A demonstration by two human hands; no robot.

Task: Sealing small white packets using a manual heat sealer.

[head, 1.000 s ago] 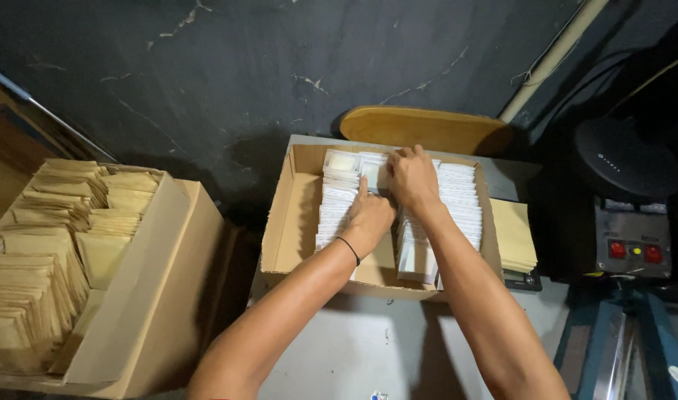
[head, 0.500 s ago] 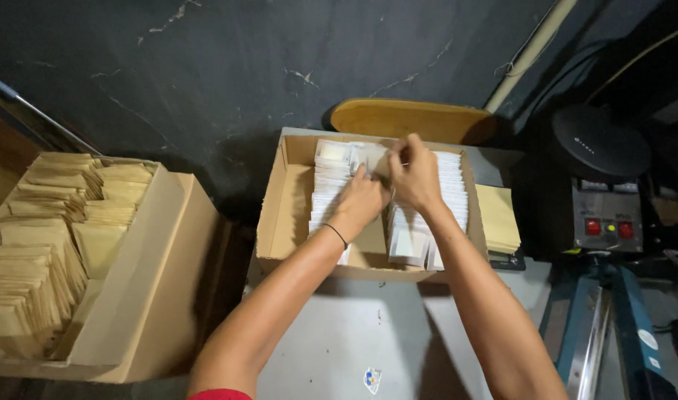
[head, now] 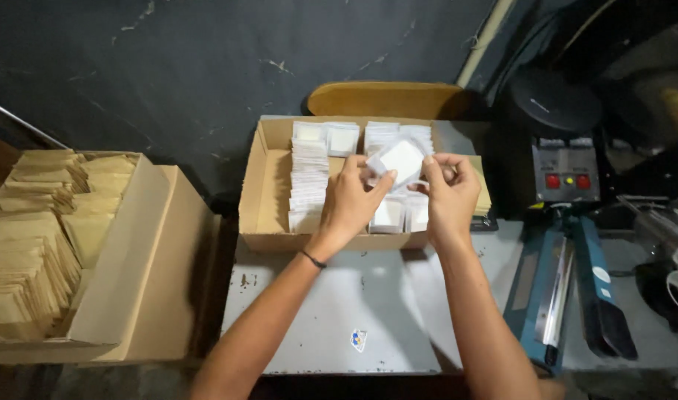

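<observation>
Both hands pinch one white square pouch (head: 402, 161) between them above the open cardboard box (head: 265, 185): left hand (head: 351, 201) grips its lower-left edge, right hand (head: 450, 194) its right edge, flat face tilted toward the camera, equally near both.

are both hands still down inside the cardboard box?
No. Left hand and right hand are raised above the cardboard box, holding one white packet between them.
</observation>
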